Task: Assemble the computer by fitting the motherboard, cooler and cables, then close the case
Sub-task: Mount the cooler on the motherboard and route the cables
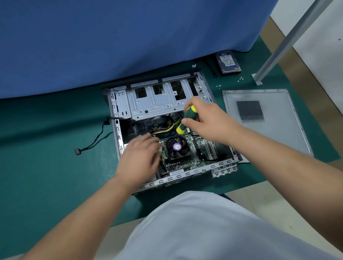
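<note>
Both forearms reach forward from a white-clad torso, over the open case (115,121). The right hand (204,121) hangs above the case's upper right part, wrist bent, fingers and thumb curled round the handle of a screwdriver (186,119). The handle is green and yellow, ribbed and rounded; it tilts down to the left, and its shaft is hidden among the parts below. The left hand (140,158) lies palm down over the left side of the motherboard (190,146), blurred, its fingers spread and fairly straight, gripping nothing that shows; whether the fingertips touch the board cannot be told.

The case is bare grey sheet metal, lying on its side on a dark green mat (36,149), with a stamped, slotted drive cage across its far end. Inside lies the green motherboard, and on it sits the cooler (177,147): a black round fan with a purple hub sticker above dark fins. Yellow and black cables (166,126) run between the cage and the board. One black cable (94,140) trails out of the case's left wall onto the mat, ending in a flat plug.

Right of the case, the grey side panel (267,123) lies flat, with a square perforated vent. Beyond it are small silver screws (240,79) and a hard drive (229,63) against a blue cloth (99,33).
</note>
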Available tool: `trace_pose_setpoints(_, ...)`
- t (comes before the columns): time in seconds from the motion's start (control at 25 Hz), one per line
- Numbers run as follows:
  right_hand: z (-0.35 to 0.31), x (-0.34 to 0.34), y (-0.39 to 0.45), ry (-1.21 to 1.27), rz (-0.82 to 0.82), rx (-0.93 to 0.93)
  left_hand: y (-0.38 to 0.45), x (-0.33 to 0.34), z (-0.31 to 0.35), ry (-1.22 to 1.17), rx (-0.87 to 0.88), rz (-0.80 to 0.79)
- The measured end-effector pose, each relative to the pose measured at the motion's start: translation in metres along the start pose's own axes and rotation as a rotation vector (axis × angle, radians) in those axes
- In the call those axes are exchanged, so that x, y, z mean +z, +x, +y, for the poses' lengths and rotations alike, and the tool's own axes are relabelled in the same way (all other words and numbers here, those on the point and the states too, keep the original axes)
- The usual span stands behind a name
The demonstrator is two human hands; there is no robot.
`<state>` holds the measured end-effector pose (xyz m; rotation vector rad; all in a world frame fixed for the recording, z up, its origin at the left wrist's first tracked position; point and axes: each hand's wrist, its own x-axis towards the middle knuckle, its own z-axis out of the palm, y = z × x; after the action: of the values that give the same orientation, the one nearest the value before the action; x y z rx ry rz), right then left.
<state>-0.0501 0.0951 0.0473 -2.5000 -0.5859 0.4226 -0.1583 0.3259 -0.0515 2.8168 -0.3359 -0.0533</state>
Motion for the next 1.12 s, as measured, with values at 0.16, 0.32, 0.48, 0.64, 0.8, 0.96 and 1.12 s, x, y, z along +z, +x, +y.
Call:
trace_pose_setpoints(0.16,0.004,0.020,-0.008,-0.018,-0.079,-0.012,-0.014,0.012,-0.018,0.104,-0.155,0.096)
trace_pose_setpoints(0.32,0.007,0.030,-0.009,-0.022,-0.085,0.005,-0.012,0.020,-0.019,0.117,-0.150,0.168)
trace_pose_setpoints(0.48,0.008,0.036,-0.008,-0.031,-0.075,0.011,-0.012,0.023,-0.022,0.122,-0.141,0.214)
trace_pose_setpoints(0.64,0.007,0.037,-0.007,-0.037,-0.080,-0.005,-0.011,0.024,-0.021,0.109,-0.142,0.232)
trace_pose_setpoints(0.8,0.005,0.035,-0.005,-0.037,-0.064,-0.016,-0.011,0.023,-0.021,0.113,-0.139,0.232)
trace_pose_setpoints(0.96,0.003,0.034,-0.004,-0.054,-0.066,-0.020,-0.011,0.023,-0.021,0.109,-0.144,0.233)
trace_pose_setpoints(1.12,0.001,0.035,-0.005,-0.069,-0.080,-0.035,-0.011,0.022,-0.020,0.103,-0.142,0.246)
